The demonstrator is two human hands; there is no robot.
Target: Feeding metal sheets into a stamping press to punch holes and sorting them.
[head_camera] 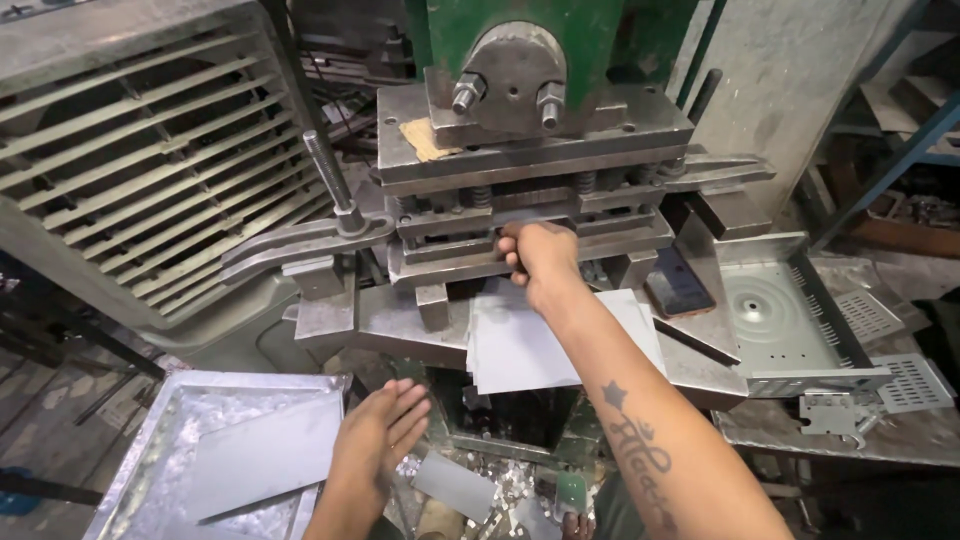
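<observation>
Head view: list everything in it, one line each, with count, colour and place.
Press machine: one, green body with grey steel die plates, top centre.
Flat metal sheets: a small stack, pale grey, on the press bed under the right forearm.
Metal tray: one, silver, lower left, holding a grey sheet.
Louvred panel: one, grey, upper left.
Stamped metal housing: one, pale grey, right of the press.
Phone: one, dark, lying beside the sheets.
Punched scraps: many, silvery, below the press.
Right hand: at the die opening, fingers curled at its edge.
Left hand: open, flat, by the tray's right rim.
</observation>
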